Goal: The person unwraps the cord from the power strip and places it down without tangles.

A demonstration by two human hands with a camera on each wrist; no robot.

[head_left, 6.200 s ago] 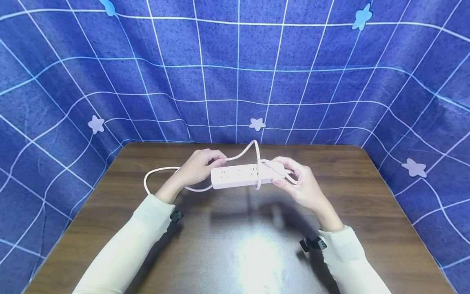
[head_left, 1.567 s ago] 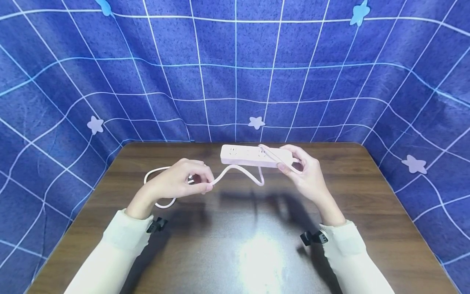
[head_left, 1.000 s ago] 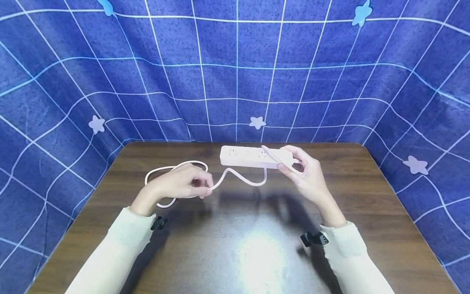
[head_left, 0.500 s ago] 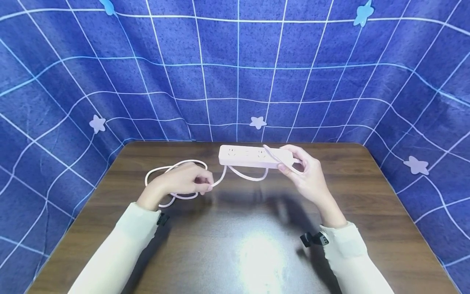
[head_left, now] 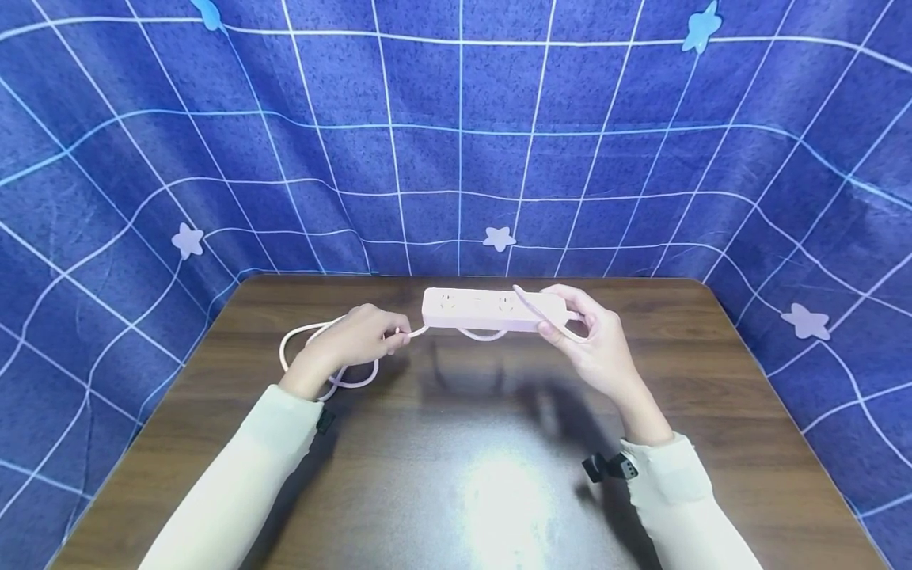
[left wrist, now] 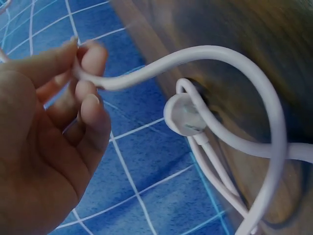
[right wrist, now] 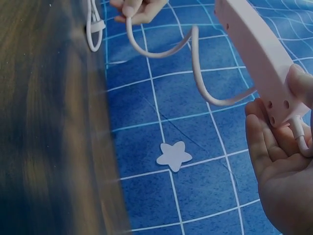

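Note:
A pale pink power strip (head_left: 473,309) is held raised above the table, socket face visible. My right hand (head_left: 594,344) grips its right end, where the cord comes out, shown by the right wrist view (right wrist: 286,166). From there the cord (right wrist: 196,68) crosses the strip's face and hangs in a curve behind and below it. My left hand (head_left: 359,340) pinches the cord just left of the strip. In the left wrist view, the left hand's fingers (left wrist: 93,110) hold the cord (left wrist: 210,53), and a plug (left wrist: 185,115) lies among the trailing loops.
More cord loops (head_left: 356,385) lie on the brown wooden table (head_left: 442,475) by my left wrist. A blue curtain with white grid lines (head_left: 427,158) hangs behind the table's far edge. Light glares off the table's near middle.
Over the last second my left hand moves away from me, and the cord's hanging curve shrinks under the strip. The right hand keeps its grip. Earlier, the cord looped over the strip's front.

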